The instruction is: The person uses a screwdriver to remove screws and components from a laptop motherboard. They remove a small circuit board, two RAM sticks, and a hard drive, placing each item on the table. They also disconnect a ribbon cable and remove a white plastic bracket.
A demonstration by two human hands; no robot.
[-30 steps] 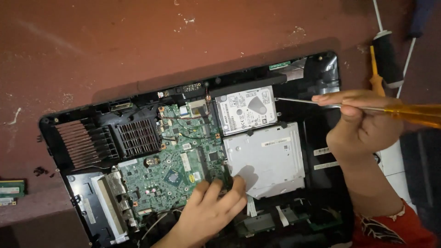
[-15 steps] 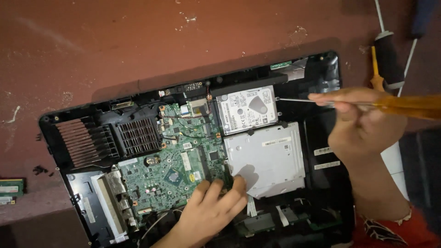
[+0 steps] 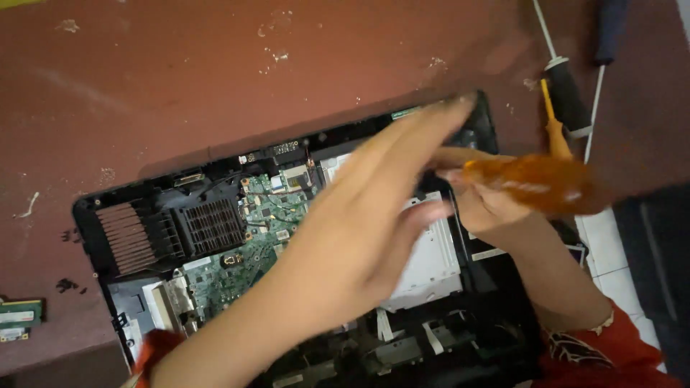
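Note:
An opened black laptop chassis (image 3: 93,215) lies on a reddish-brown surface, showing a green motherboard (image 3: 244,262), a copper heatsink with a black fan (image 3: 169,230) and a silver optical drive (image 3: 431,266). My left hand (image 3: 366,215) is raised over the board, blurred, fingers stretched out toward the laptop's upper right corner, holding nothing. My right hand (image 3: 485,205) grips an orange-handled screwdriver (image 3: 535,183) above the drive. The left hand hides the hard drive and the screwdriver's shaft.
More tools lie at the upper right: a small orange screwdriver (image 3: 552,122), a black-handled one (image 3: 568,90) and a dark blue-handled one (image 3: 611,32). Small green memory modules (image 3: 20,320) sit at the left edge. A red patterned sleeve (image 3: 604,352) is at lower right.
My left hand has lifted off the motherboard's lower edge and swung up and right across the laptop. The right hand and screwdriver have shifted slightly, the handle now tilted nearer the camera.

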